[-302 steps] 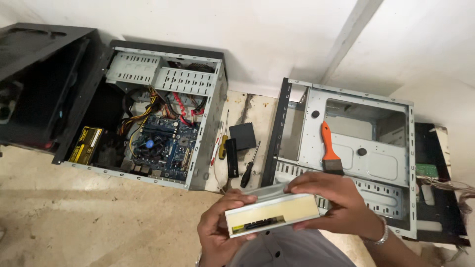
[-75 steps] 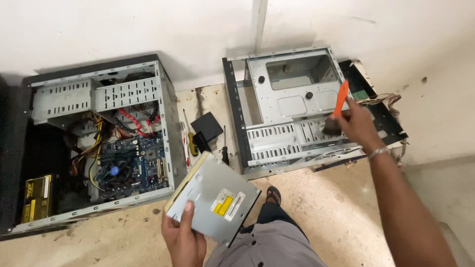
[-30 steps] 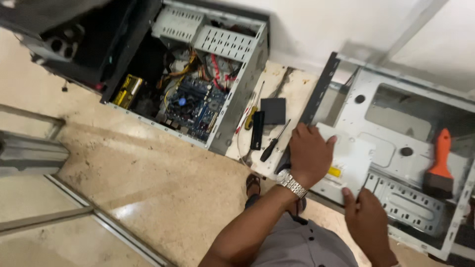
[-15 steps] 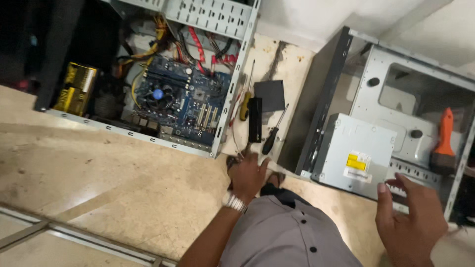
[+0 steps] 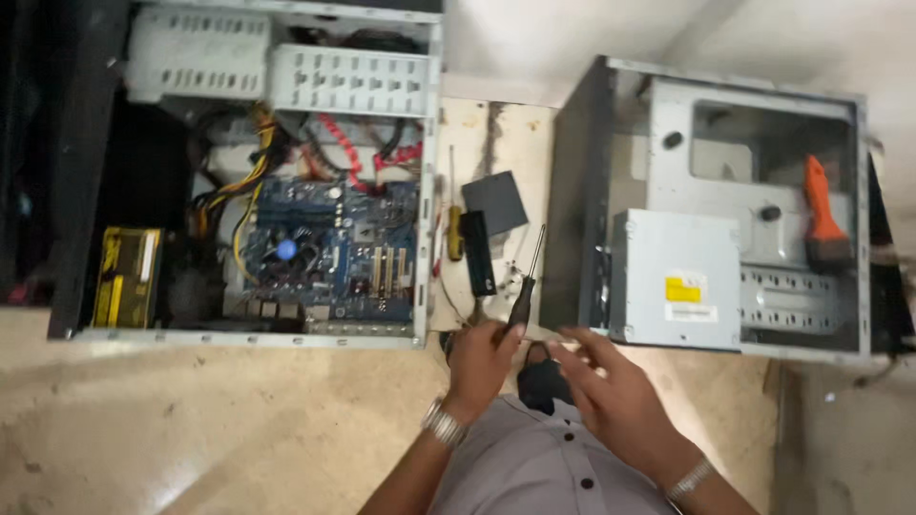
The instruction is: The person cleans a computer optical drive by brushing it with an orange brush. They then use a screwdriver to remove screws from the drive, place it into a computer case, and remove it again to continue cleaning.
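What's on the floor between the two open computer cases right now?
In the head view: a yellow-handled screwdriver, a dark square part, a black slim bar, and a black-handled screwdriver, whose handle the left hand touches.

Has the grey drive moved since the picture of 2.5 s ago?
Yes. It left the left hand and the drive now lies in the empty case, left of the orange brush.

Single head-worn view, looking steeply down from standing height at the floor (image 5: 191,420); two open computer cases (image 5: 286,191) (image 5: 725,210) side by side above, both hands (image 5: 482,358) (image 5: 611,391) near the bottom edge.
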